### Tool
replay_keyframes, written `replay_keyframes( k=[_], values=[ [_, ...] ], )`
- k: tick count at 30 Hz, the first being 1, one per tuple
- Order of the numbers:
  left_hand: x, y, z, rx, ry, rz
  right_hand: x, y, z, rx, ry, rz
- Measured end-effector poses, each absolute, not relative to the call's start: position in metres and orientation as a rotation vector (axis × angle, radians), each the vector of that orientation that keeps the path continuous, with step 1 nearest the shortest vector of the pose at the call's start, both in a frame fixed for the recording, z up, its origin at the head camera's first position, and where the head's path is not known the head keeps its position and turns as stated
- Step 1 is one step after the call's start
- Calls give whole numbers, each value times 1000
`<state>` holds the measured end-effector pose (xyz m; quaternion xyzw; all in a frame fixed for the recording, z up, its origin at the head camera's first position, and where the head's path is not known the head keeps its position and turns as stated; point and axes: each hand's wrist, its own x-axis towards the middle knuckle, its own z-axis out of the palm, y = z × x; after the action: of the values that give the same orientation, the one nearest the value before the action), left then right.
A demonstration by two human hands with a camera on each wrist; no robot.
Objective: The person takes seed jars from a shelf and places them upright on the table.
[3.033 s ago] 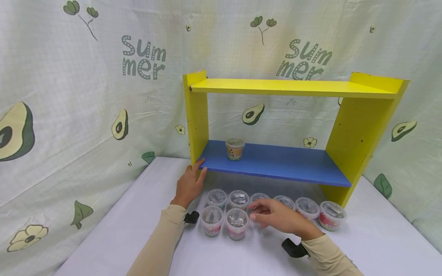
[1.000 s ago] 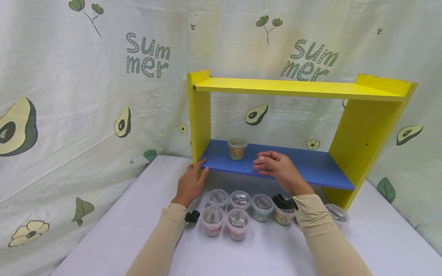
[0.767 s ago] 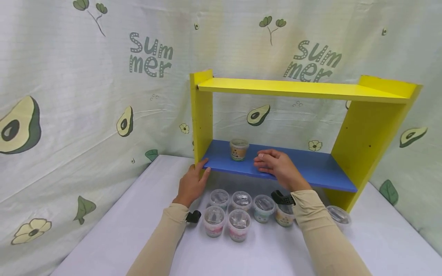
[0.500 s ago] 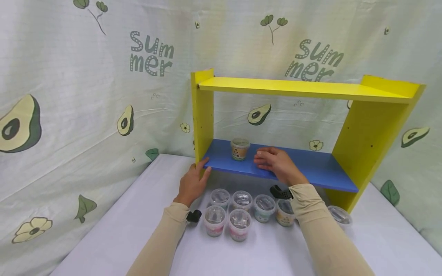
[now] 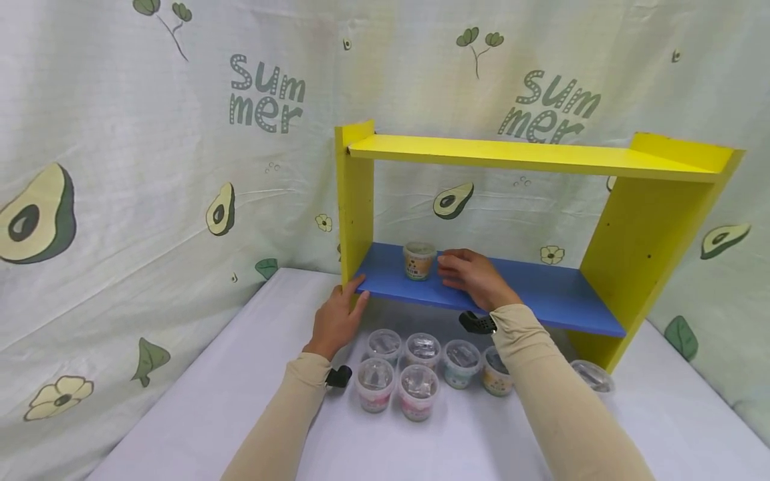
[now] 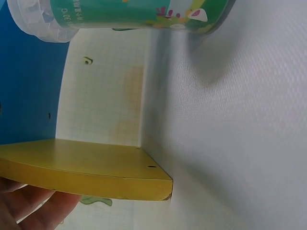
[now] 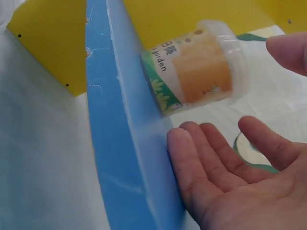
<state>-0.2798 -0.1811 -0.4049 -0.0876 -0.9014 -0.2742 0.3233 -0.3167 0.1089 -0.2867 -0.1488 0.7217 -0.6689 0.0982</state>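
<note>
On the blue board (image 5: 529, 287) of a yellow shelf unit stands a small clear-lidded cup with an orange label (image 5: 418, 262). My right hand (image 5: 472, 274) is just right of it, fingers extended toward its side. The right wrist view has that hand (image 7: 230, 177) palm up beside the cup (image 7: 196, 67), thumb apart and nothing held. At the unit's left end, my left hand (image 5: 337, 324) grips the corner where the yellow side panel (image 5: 356, 207) meets the board. In the left wrist view, fingers (image 6: 53, 211) show behind that panel, partly hidden.
Several lidded cups stand on the white table below the board, including a pink-labelled one (image 5: 418, 394), a teal-labelled one (image 5: 460, 366) and an orange-labelled one (image 5: 496, 377). My right sleeve (image 5: 541, 374) covers part of the row. A patterned curtain (image 5: 150, 167) hangs behind.
My right hand has gone from over the table cups up to the blue board, then left toward the cup there. The left hand keeps its hold; the view has shifted slightly.
</note>
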Motion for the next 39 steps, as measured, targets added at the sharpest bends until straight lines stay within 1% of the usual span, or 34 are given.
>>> replay_keyframes(
  k=[8,24,32,39],
  values=[
    [-279,-183,-404,-234,-2379,-722,-326,95,-289,-433,2156,-1949],
    [-281,-179,-400,-219,-2380,-735,-340,77,-278,-403,2387,-1672],
    [-283,-183,-402,-217,-2363,-731,-336,68,-279,-388,2476,-1618],
    [-283,-181,-403,-235,-2372,-717,-333,72,-284,-404,2471,-1661]
  ],
)
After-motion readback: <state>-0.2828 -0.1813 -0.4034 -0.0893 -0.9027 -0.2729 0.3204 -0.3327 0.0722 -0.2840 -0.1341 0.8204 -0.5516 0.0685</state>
